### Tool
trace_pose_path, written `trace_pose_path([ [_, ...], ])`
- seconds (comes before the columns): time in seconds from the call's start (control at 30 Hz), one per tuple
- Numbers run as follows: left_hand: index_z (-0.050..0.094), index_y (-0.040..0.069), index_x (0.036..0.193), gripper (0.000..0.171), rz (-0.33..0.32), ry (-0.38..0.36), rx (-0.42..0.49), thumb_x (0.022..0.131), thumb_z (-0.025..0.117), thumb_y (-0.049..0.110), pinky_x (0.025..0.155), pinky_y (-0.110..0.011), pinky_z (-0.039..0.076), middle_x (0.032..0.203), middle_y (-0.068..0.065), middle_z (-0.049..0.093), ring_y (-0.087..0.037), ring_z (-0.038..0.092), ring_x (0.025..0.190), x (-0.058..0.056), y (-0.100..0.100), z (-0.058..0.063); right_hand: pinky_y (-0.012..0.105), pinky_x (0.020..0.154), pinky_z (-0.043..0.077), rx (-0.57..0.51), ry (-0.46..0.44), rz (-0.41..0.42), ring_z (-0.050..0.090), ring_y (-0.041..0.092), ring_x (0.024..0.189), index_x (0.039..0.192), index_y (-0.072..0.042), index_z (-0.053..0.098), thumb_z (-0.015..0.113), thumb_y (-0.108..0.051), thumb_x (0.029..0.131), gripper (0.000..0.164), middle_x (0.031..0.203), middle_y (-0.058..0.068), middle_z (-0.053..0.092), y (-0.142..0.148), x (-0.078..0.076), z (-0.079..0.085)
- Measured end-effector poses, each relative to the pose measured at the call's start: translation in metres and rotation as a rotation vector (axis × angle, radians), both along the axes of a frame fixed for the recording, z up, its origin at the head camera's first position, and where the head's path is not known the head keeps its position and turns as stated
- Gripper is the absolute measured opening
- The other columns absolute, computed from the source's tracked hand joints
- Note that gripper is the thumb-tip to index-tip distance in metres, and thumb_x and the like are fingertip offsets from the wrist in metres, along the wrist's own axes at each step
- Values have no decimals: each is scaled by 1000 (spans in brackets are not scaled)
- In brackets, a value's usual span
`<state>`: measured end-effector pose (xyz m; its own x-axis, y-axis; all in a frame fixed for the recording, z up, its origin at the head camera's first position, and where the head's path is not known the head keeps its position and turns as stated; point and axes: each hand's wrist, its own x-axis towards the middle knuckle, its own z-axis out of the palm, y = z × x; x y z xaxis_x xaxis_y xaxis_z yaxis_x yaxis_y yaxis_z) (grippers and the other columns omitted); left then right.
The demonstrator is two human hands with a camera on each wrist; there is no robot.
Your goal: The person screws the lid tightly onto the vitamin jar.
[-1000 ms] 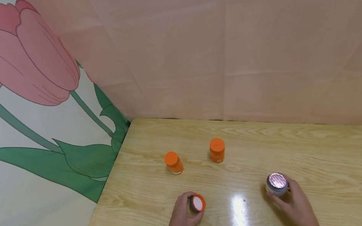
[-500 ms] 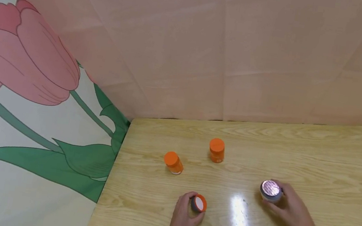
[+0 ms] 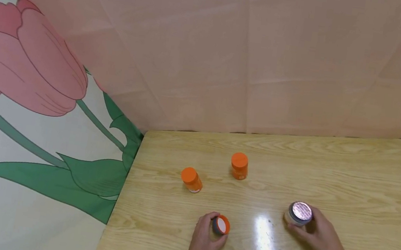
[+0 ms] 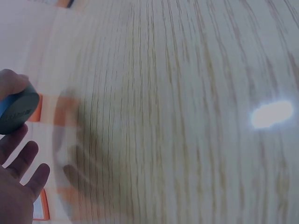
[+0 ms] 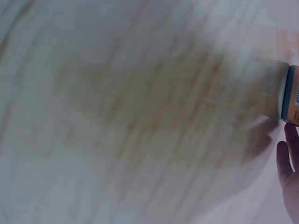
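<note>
My left hand [image 3: 203,240] pinches a round lid [image 3: 221,225] between thumb and fingers. The lid is dark grey outside, with an orange rim and a white inside turned to the right. Raised lettering shows on its dark face in the left wrist view, where the lid [image 4: 19,111] sits at the left edge. Over to the right, my right hand [image 3: 324,238] grips a small jar [image 3: 299,214] by its side. Shiny silvery-pink foil covers its top, inside a dark rim. In the right wrist view the jar [image 5: 293,95] is cut off, showing a dark band and an orange label.
Two orange-capped bottles stand on the wooden table [image 3: 370,178] beyond my left hand: a nearer bottle [image 3: 191,179] and a farther bottle [image 3: 239,166]. A pink cloth [image 3: 202,57] hangs behind the table. A tulip-printed sheet [image 3: 32,63] borders its left side.
My right hand has brought the jar a little left and toward me, and the jar's tilt has altered slightly. My left hand and the lid have shifted slightly right.
</note>
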<state>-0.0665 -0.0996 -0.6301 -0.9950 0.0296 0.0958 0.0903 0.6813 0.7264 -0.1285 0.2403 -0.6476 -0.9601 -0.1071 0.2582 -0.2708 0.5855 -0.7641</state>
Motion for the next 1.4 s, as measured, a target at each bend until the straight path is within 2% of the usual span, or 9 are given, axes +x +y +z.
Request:
trace_pose_path([
  [0.13,53,15,130,61,4,1,5,77,82,18,102,-36,49,127,0,60,-15,57,117,0,0,1,-6,91,18,4,-5,2,32,-26,107,124,5,56,92,-22,67,72,111,26,67,1,0,-5],
  [0.4,53,15,130,61,10,-4,9,77,82,18,102,-36,49,127,1,61,-14,56,117,-1,0,2,-8,93,17,17,77,19,30,-26,110,121,8,57,93,-15,61,74,109,26,67,-2,3,-3],
  [0.7,53,14,130,61,-5,48,-13,76,83,17,99,-35,50,125,0,61,-15,57,115,-1,1,2,-6,94,18,46,47,71,34,-24,110,125,-1,60,92,-20,65,71,113,13,66,-7,13,2],
  [0.87,53,15,131,63,-15,81,-22,76,84,18,98,-35,51,125,1,62,-14,58,114,0,2,2,-2,96,22,88,73,93,38,-19,112,127,-6,61,93,-21,62,74,116,9,65,-11,16,7],
  [1.07,52,17,129,62,-24,77,1,76,84,19,98,-34,50,124,2,61,-13,57,114,-1,3,1,-1,97,23,94,117,117,39,-19,112,128,-7,61,94,-19,58,78,115,7,66,-18,23,10],
  [1.23,53,15,127,63,-58,159,-30,74,86,20,96,-33,51,122,1,61,-14,58,112,-2,5,0,-1,99,23,112,134,128,42,-18,112,128,-10,62,94,-21,58,78,115,3,67,-24,28,9],
  [1.4,54,13,128,66,-100,251,-55,71,87,18,95,-33,52,121,-1,61,-15,59,111,-4,9,-1,5,96,35,144,134,131,48,-12,111,129,-13,62,94,-25,58,80,116,0,66,-28,33,8],
])
